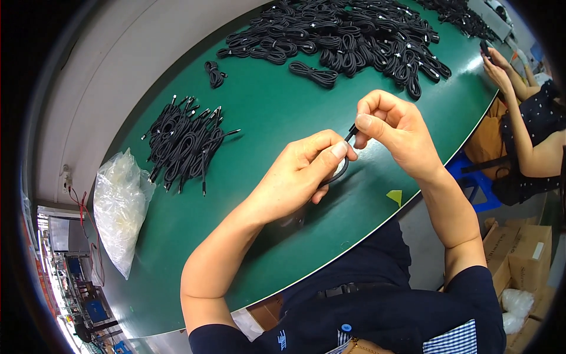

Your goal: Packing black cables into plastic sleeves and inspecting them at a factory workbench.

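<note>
Pinching one black cable (pixel 346 154) between both hands, left hand (pixel 300 174) and right hand (pixel 392 131) fingers clamped on it | bundled cables (pixel 348 38) heaped beyond fingers | loose cables (pixel 183 141) left of them, seemingly unbundled | green tabletop (pixel 265 118)

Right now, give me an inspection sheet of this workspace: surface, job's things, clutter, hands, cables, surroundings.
Surface: green table, curved edge nearest the person.
Job's things: one black cable, held between both hands above the table.
Clutter: clear plastic bag at the table's left end; small yellow scrap near the edge.
Hands: left hand pinches the cable's loop; right hand pinches its end.
Cables: loose pile of black cables on the left; large heap of coiled bundles at the far side; one lone bundle between them.
Surroundings: a co-worker seated on the right; cardboard boxes on the floor.
</note>
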The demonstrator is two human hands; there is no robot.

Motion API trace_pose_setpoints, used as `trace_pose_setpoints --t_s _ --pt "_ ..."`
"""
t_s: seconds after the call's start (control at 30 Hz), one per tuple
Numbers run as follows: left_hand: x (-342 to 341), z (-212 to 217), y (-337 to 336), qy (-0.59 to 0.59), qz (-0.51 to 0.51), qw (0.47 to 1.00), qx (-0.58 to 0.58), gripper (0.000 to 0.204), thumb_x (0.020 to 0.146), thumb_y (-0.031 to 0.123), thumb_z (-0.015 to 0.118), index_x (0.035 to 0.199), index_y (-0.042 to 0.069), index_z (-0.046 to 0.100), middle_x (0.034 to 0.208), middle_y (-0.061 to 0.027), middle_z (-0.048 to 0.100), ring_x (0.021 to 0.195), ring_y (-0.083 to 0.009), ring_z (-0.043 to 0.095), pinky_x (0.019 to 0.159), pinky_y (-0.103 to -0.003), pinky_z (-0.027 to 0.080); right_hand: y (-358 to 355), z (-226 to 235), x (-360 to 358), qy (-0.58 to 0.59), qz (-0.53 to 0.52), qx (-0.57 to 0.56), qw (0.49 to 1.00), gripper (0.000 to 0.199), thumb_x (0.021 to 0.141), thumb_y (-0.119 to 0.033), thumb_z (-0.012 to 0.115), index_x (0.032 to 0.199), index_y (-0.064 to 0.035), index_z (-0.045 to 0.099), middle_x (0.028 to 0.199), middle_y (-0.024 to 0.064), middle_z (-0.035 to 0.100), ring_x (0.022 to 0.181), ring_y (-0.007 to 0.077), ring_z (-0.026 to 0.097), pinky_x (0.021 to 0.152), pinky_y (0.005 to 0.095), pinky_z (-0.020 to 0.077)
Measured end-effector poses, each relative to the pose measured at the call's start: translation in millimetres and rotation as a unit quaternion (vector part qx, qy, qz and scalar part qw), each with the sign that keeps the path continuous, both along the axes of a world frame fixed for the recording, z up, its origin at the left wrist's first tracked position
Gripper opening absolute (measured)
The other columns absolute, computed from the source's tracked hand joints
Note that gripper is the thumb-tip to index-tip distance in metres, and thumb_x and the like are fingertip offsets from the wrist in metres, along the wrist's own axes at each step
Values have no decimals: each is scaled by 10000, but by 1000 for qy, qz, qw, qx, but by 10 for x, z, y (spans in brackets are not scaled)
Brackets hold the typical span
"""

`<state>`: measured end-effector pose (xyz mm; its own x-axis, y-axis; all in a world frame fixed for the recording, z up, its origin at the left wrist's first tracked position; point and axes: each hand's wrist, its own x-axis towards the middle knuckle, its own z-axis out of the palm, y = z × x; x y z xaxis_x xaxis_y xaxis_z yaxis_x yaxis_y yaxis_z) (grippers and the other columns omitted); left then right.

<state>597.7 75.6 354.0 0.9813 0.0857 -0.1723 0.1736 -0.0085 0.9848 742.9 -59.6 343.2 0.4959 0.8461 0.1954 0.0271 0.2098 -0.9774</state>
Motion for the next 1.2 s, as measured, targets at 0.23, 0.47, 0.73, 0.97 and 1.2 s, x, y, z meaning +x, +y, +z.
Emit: trace_pose_setpoints --t_s 0.23,0.47,0.73,0.97,1.2 --pt "-6 -7 -39 3 0 1000 -22 318 990 326 428 945 51 580 594 55 378 481 -33 390 450 -195 340 -19 6 -40 47 59 -13 997 130 909 -137 588 892 -8 577 738 29 605 670 83 576 624 218 471" --pt "-9 69 -64 -15 19 999 49 304 993 311 426 950 49 575 630 41 408 469 -27 378 428 -179 329 -27 -38 -78 53 -17 56 997 151 919 -156 586 904 -6 577 734 28 591 668 85 575 633 232 481" --pt "-9 -35 -76 -41 51 996 54 311 980 322 450 888 62 593 577 59 403 448 -33 401 422 -204 335 42 -133 -230 105 -10 68 992 142 921 -140 574 905 -3 543 738 38 589 669 100 577 619 235 473" --pt "201 -313 256 -45 198 911 -360 239 996 292 386 1020 70 472 737 -31 490 508 -113 478 480 -294 466 196 -185 -166 -21 -84 -4 996 179 882 -100 593 1032 -14 543 761 37 603 649 74 550 609 225 463" --pt "278 -383 331 -105 254 852 -445 207 996 272 380 1016 89 475 792 -67 519 660 -163 534 708 -358 514 210 -322 -459 -400 -54 82 911 439 663 -28 741 1066 -77 573 883 100 593 786 262 601 652 353 500"
